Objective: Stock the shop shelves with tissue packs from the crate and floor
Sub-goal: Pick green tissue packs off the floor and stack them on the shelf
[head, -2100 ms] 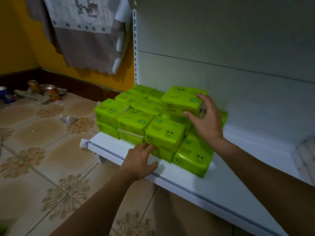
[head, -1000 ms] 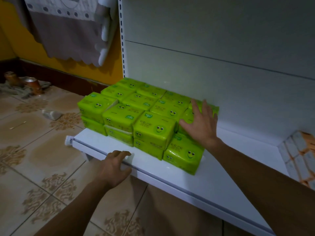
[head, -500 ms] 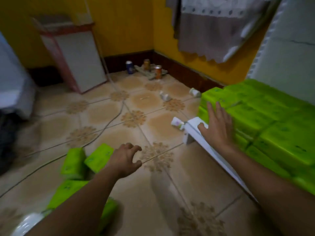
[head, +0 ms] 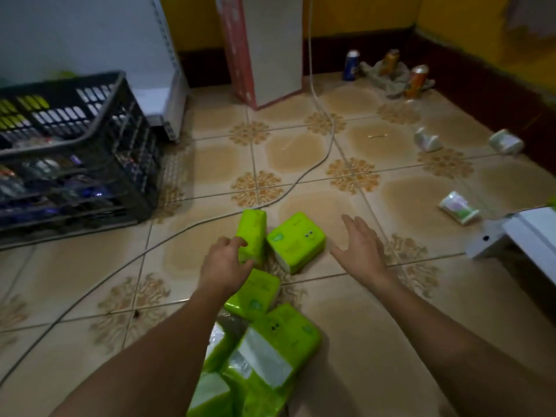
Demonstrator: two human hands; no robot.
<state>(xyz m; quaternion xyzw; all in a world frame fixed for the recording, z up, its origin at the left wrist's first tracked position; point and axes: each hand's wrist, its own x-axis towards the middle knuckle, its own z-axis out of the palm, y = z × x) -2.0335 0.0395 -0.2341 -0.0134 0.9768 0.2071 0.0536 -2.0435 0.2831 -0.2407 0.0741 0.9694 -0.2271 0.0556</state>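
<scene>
On the shop tiles: green tissue packs lie scattered across the patterned floor (head: pixel 90 281), straight ahead of a person's two outstretched arms.
Left hand: the left hand (head: pixel 225 266) grasps the upright pack (head: pixel 252 236), fingers curled over its near edge and thumb against its lower face.
Right hand: the right hand (head: pixel 361 251) is released, fingers spread, poised over bare tile just to the right of the flat pack (head: pixel 296 242) and not touching it.
Nearer packs: a third pack (head: pixel 258 293) lies partly beneath the left wrist; below it, a heap of packs (head: pixel 279 341) with white panels showing fills the bottom edge.
Crate: a dark slatted crate (head: pixel 75 145) stands well to the left, with assorted goods inside too blurred to identify.
Shelf: the white corner of a shelf (head: pixel 526 236) juts in at the right edge.
Background: a cable (head: pixel 301 176) snakes over the tiles, and three cans (head: pixel 418 81) stand by the far skirting.
</scene>
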